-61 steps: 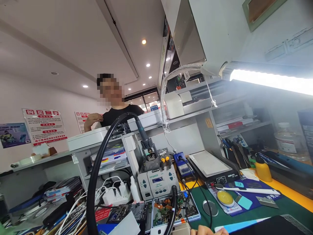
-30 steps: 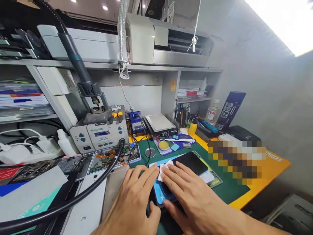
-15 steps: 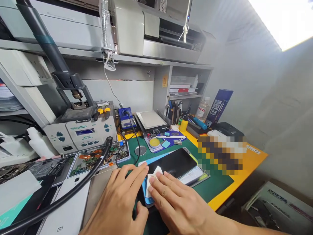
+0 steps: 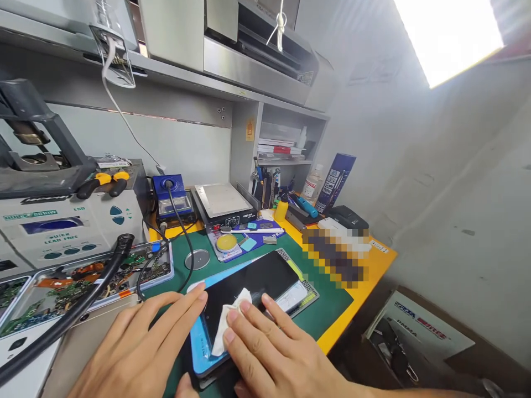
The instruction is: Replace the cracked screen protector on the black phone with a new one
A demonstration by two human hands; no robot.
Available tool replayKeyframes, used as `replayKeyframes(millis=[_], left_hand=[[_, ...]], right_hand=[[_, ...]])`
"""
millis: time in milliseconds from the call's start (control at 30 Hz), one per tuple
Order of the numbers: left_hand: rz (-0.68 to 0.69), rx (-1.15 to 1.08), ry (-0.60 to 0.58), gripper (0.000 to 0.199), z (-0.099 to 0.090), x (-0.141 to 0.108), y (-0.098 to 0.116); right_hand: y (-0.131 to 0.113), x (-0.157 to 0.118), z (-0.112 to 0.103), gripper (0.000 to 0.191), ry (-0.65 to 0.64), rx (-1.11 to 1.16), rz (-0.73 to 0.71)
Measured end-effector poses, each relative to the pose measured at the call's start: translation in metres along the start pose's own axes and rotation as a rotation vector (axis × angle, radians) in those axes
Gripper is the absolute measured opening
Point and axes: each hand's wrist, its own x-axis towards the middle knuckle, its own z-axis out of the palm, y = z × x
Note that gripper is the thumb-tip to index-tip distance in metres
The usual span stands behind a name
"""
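A black-screened phone (image 4: 267,275) lies face up on a blue pad (image 4: 199,354), with a clear or white sheet under its right side. My right hand (image 4: 276,348) presses a folded white tissue (image 4: 228,326) against the screen's near-left end, its fingers over the cloth. My left hand (image 4: 141,337) is stretched out with fingers extended and thumb apart. Its fingertips rest by the phone's far-left corner, and it holds nothing.
A green mat (image 4: 336,301) covers the yellow bench. Behind the phone are a yellow tin (image 4: 226,243), a heating plate (image 4: 226,200) and a blue soldering station (image 4: 168,193). A black hose (image 4: 99,282) crosses a tray of circuit boards (image 4: 155,276) at left.
The view has swung right, so the bench things sit further left. The tissue stays under my right fingers on the phone's near-left end. My left hand remains outstretched beside the phone.
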Motion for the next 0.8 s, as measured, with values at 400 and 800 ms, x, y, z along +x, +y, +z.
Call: replayKeyframes(millis=[400,800], left_hand=[[-0.041,0.023,-0.042,0.074,-0.011,0.014,0.014],[0.031,0.217,-0.034,0.060,-0.020,0.027,0.020]], right_hand=[[0.043,0.001,-0.037,0.043,-0.251,0.103,-0.094],[0.022,0.028,-0.013,0.033,-0.062,0.156,-0.203]])
